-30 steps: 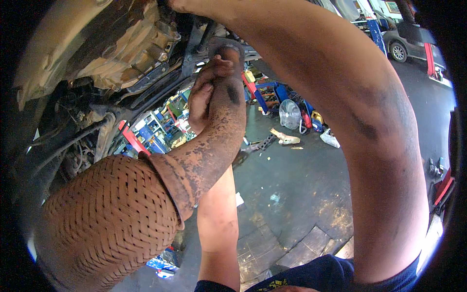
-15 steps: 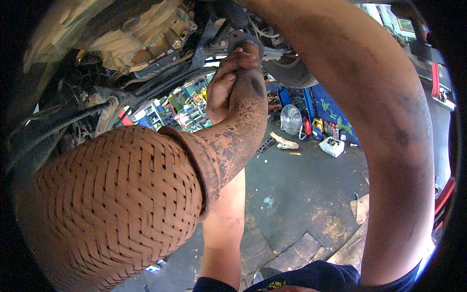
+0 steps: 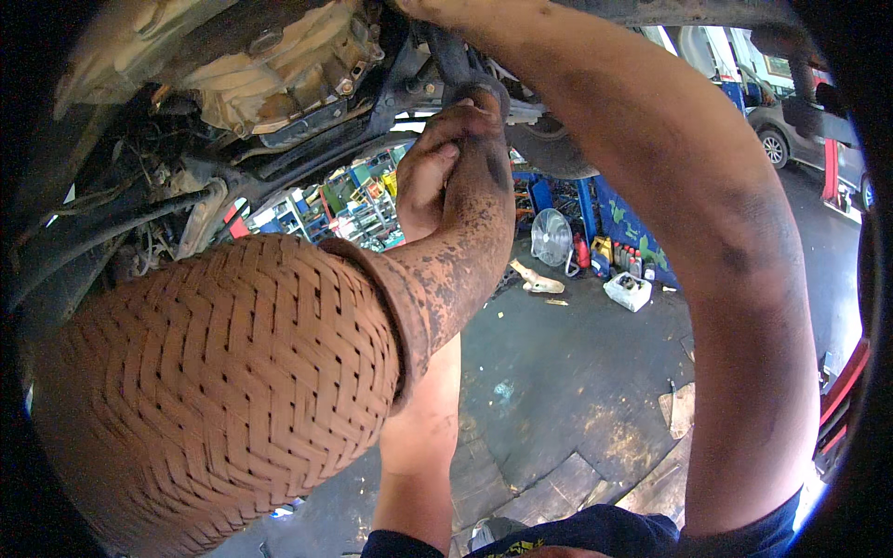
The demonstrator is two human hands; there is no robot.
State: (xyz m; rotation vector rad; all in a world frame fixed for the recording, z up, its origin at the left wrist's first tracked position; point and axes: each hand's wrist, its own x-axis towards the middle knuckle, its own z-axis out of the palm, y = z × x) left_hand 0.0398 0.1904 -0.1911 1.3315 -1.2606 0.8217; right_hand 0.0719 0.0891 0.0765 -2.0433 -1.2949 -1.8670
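Note:
A rusty exhaust pipe (image 3: 470,228) with a braided flex section (image 3: 223,391) runs from the lower left up toward the underside of a vehicle. My left hand (image 3: 430,172) is closed round the pipe's upper part, its forearm passing behind the pipe. My right arm (image 3: 642,121) arches up from the lower right and across the top. Only a bit of my right hand (image 3: 433,9) shows at the upper edge, beside dark undercarriage parts, and its fingers are hidden. Near the pipe's upper end is a dark metal part (image 3: 451,56).
Overhead at left hangs a metal casing (image 3: 288,79), with a dark crossmember (image 3: 307,153) below it. On the floor beyond stand a fan (image 3: 552,240), several bottles and a white container (image 3: 628,291). Cardboard (image 3: 549,484) lies below me; a parked car (image 3: 791,139) is at right.
My right arm has shifted left, bringing part of its hand into view at the top edge. The left hand keeps its hold on the pipe. More of the parked car shows at right.

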